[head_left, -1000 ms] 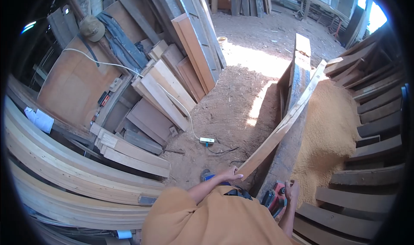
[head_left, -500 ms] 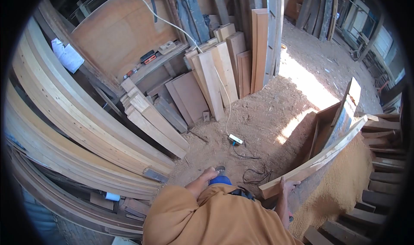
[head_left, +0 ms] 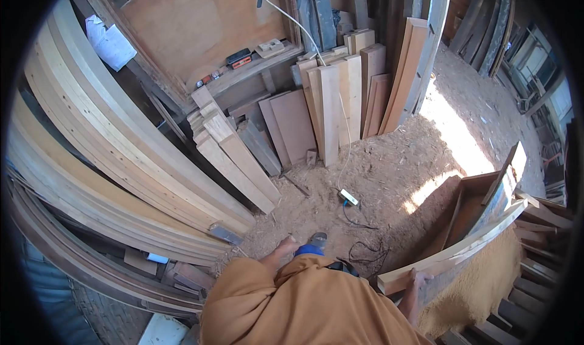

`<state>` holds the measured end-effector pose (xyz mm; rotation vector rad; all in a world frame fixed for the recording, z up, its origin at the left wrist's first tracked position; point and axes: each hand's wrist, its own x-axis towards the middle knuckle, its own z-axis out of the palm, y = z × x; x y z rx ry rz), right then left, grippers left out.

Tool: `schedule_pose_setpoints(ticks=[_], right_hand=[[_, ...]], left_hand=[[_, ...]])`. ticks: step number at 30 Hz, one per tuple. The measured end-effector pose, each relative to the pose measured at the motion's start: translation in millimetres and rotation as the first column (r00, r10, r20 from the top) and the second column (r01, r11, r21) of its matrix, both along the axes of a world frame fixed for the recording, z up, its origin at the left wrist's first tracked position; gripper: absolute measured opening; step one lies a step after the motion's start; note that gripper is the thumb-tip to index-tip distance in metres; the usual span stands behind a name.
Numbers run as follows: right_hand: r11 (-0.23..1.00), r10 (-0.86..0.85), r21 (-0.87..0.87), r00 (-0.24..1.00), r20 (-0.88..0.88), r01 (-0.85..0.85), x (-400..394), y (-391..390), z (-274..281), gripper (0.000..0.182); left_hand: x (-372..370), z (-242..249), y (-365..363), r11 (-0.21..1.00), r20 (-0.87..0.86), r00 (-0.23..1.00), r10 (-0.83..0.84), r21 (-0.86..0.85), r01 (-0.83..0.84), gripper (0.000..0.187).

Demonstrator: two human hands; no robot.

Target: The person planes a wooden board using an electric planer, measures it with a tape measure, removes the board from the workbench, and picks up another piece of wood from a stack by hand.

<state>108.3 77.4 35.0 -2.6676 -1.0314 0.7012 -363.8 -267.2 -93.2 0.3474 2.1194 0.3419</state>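
My right hand (head_left: 418, 282) is closed around the near end of a long, pale wooden beam (head_left: 456, 248), its fingers over the edge. The beam slants up to the right, beside a brown wooden trough-like piece (head_left: 480, 190). My left hand (head_left: 285, 246) hangs in front of my body, apart from the boards, with loosely extended fingers and nothing visible in it. Close to it are my blue trouser leg (head_left: 310, 249) and shoe (head_left: 318, 238).
Long curved planks (head_left: 140, 144) are stacked at left. Boards (head_left: 331, 114) lean along the back. A white power strip (head_left: 348, 196) and black cable (head_left: 368, 254) lie on the dusty floor. Sawdust (head_left: 480, 284) is heaped at right, beside several wood pieces (head_left: 538, 272).
The view has turned, so the boards and floor appear farther right and lower. My left hand has moved left, away from the shoe. My right hand still grips the beam.
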Motion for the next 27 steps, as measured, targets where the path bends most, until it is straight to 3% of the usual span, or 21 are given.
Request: schedule_pose_setpoints(ticks=[2, 3, 6, 9, 12, 14, 16, 18, 20, 22, 23, 24, 25, 26, 27], right_hand=[[0.998, -0.047, 0.038, 0.998, -0.052, 0.049, 19, 9, -32, 0.119], [0.999, 0.007, 0.040, 0.999, -0.035, -0.006, 14, 5, -20, 0.121], [0.990, 0.118, -0.087, 0.990, 0.079, -0.111, 8, 0, -5, 0.125], [0.980, 0.144, -0.142, 0.989, 0.032, -0.139, -3, -9, 26, 0.115], [0.959, 0.224, 0.205, 0.965, -0.136, -0.193, -3, -34, 32, 0.111], [0.831, 0.302, 0.521, 0.944, -0.129, -0.194, 11, -46, -13, 0.099], [0.935, 0.224, 0.339, 0.918, -0.326, -0.107, 11, -64, -12, 0.082], [0.946, 0.181, 0.325, 0.834, -0.522, -0.002, 0, -92, -8, 0.068], [0.994, 0.056, 0.110, 0.826, -0.561, 0.008, -14, -109, 30, 0.065], [0.987, -0.066, -0.158, 0.847, -0.528, -0.021, -29, -114, 91, 0.064], [0.994, 0.105, 0.081, 0.875, -0.472, -0.075, -13, -121, 53, 0.059], [0.942, 0.286, 0.237, 0.937, -0.201, -0.237, -10, -120, 54, 0.057], [0.847, 0.407, 0.330, 0.907, 0.104, -0.418, -10, -122, 55, 0.055], [0.720, 0.458, 0.350, 0.789, 0.409, -0.600, -15, -122, 65, 0.054], [0.771, 0.483, 0.336, 0.840, 0.245, -0.542, -34, -117, 106, 0.049]], left_hand=[[-1, 27, 29, 0.992, 0.101, 0.987, -0.123, -0.003, 0.124, 0.049], [-1, 38, 41, 0.983, 0.151, 0.971, -0.184, 0.001, 0.186, 0.048], [5, 38, 58, 0.996, 0.110, 0.993, -0.045, 0.086, 0.035, 0.046], [-6, 19, 67, 0.987, 0.148, 0.978, -0.146, 0.093, 0.133, 0.047], [-13, 49, 67, 0.993, 0.123, 0.987, -0.103, 0.065, 0.096, 0.047], [-23, 24, 63, 0.976, 0.128, 0.968, -0.214, -0.002, 0.216, 0.046], [-29, 19, 62, 0.940, 0.087, 0.938, -0.336, -0.033, 0.340, 0.045], [-23, 30, 63, 0.888, -0.001, 0.888, -0.460, -0.028, 0.460, 0.045], [-13, 46, 74, 0.903, 0.068, 0.902, -0.427, -0.030, 0.429, 0.045], [4, 72, 95, 0.894, 0.067, 0.892, -0.447, 0.006, 0.448, 0.046], [21, 84, 114, 0.876, 0.031, 0.876, -0.482, 0.044, 0.480, 0.048], [38, 81, 135, 0.876, 0.092, 0.877, -0.471, 0.170, 0.452, 0.053], [57, 79, 158, 0.864, 0.155, 0.870, -0.468, 0.288, 0.413, 0.060], [84, 111, 184, 0.715, -0.029, 0.810, -0.586, 0.452, 0.533, 0.067], [115, 160, 213, 0.535, -0.074, 0.761, -0.644, 0.667, 0.518, 0.062]])
